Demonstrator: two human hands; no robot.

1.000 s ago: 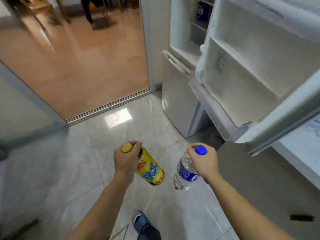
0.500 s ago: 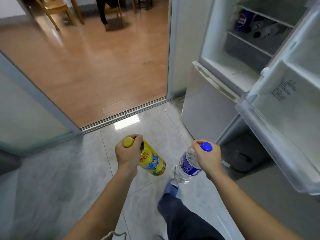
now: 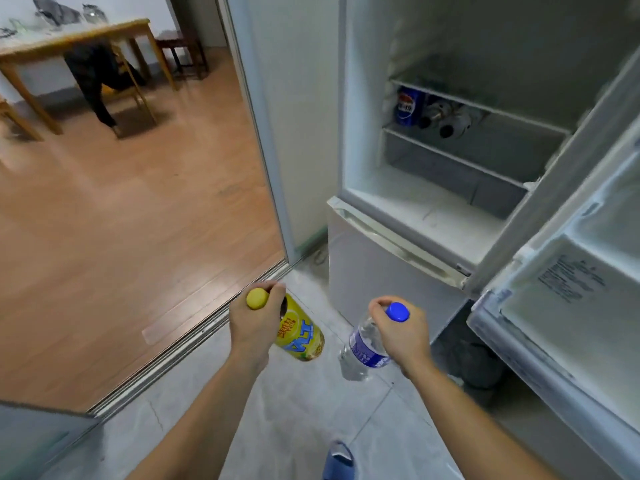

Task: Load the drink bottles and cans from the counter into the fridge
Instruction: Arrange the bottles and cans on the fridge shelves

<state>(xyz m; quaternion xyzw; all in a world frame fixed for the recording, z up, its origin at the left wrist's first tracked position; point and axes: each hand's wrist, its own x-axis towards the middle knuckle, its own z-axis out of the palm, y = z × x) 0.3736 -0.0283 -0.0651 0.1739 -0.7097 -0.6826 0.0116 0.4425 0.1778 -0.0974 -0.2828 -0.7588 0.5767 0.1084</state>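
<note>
Nearest the camera, the left hand (image 3: 254, 325) is wrapped around the neck of a yellow-labelled drink bottle with a yellow cap (image 3: 298, 336), which hangs tilted with its base swinging toward the right. The right hand (image 3: 403, 336) is curled the same way around the neck of a clear plastic water bottle with a blue cap and blue label (image 3: 363, 348), base slanting down and left. The 2 bottles are near each other but apart, both held low over the floor, short of the fridge.

The step in hand looks like the carry to the open white fridge (image 3: 450, 202). To do it well, I would raise 1 bottle at a time, turn it upright before it crosses the sill, and place it on the bare white bottom ledge or the wire shelf (image 3: 460, 157). A neck hold lets a full bottle swing, so slow the lift near the open fridge door (image 3: 568, 306) at the right.

Underfoot is pale grey tile (image 3: 298, 410), with a blue slipper (image 3: 341, 460) at the bottom edge. Further in, a blue cola can (image 3: 408, 107) and some lying bottles sit on an upper shelf. Beyond a sliding-door track lies a wooden floor (image 3: 121, 220), with a wooden table (image 3: 79, 39) at the far wall.
</note>
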